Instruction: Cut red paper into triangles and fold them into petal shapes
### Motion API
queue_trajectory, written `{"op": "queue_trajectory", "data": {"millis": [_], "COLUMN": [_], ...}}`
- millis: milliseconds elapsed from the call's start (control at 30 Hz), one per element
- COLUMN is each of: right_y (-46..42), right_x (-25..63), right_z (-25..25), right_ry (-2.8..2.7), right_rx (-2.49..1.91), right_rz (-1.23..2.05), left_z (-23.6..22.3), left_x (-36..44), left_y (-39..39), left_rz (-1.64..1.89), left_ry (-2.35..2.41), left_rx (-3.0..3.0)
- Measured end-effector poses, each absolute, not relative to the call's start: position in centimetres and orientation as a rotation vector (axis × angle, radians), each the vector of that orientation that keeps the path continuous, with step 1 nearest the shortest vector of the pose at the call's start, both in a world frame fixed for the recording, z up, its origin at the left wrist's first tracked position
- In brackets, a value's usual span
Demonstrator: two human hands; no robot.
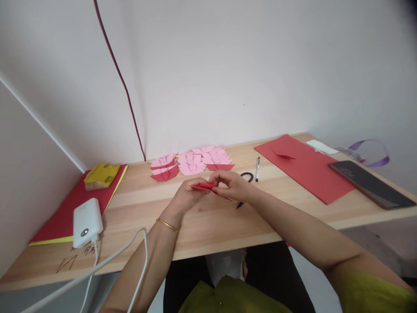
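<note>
A piece of folded red paper (205, 185) is held between both hands above the middle of the wooden table. My left hand (190, 193) pinches its left side, and a gold bangle circles that wrist. My right hand (233, 186) grips the paper from the right with curled fingers and thumb. Parts of the paper are hidden by the fingers. Just beyond my right hand lie scissors (248, 175), their black handle loop and a blade tip showing around the wrist. Behind the hands, several pink paper cut-outs (192, 164) and red ones (165, 174) lie by the wall.
A pen (258, 168) lies right of the scissors. Red sheets (302, 174) with a small red piece and a phone (371, 182) are at the right. On the left are red paper (65, 208), a yellow pack (102, 175) and a white power bank (87, 221), its cable crossing my left forearm.
</note>
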State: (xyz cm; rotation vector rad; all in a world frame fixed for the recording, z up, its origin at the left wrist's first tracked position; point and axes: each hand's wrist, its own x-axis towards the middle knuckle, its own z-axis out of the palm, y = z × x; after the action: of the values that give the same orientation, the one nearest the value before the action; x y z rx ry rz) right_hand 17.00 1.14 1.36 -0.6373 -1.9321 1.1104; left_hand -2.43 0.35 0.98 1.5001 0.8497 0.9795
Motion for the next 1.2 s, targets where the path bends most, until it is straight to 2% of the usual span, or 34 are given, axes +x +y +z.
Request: {"op": "queue_trajectory", "data": {"millis": [267,567,800,1200], "right_y": [1.2,1.2,1.1,1.2], "right_x": [16.7,16.7,16.9,16.5], "right_z": [0.8,1.1,1.7,1.1], "right_ry": [-1.816,-1.917,-1.987,-1.917], "right_rx": [-0.674,-0.735,-0.780,-0.826], "right_rz": [1.249,1.049,0.769,0.896], "left_z": [1.4,0.7,-0.4,-0.7], "left_x": [-2.3,-1.9,-1.8,-1.3], "left_y": [0.1,0.3,0.6,0.4], "left_rz": [0.979,1.011,1.040,1.091], "left_ry": [0.879,0.825,0.901,1.035], "left_rx": [1.553,1.326,1.247,1.229]}}
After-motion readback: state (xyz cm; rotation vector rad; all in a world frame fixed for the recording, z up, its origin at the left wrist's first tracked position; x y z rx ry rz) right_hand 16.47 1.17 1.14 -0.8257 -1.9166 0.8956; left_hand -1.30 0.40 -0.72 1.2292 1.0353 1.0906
